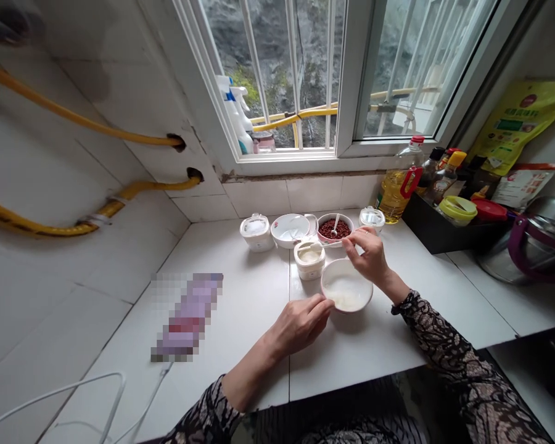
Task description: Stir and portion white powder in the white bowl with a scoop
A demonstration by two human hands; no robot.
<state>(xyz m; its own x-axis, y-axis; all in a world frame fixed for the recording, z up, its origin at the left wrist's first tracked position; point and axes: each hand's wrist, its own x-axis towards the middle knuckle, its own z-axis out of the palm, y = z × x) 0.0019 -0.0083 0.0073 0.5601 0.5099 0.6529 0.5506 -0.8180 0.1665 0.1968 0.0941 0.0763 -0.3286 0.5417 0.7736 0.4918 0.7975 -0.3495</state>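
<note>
My left hand pinches the near-left rim of a white bowl, which has a little pale grainy stuff at its bottom. Above the far side of that bowl, my right hand is closed on the handle of a small white spoon. The spoon points left, its tip over a small open white jar of pale powder; whether it touches the powder I cannot tell. Behind stands a bowl of dark red beans with another white spoon in it.
A lidded white jar, a white bowl and another lidded jar line the back. An oil bottle, a black box of condiments and a steel pot stand right. A blurred purple object with a cable lies left.
</note>
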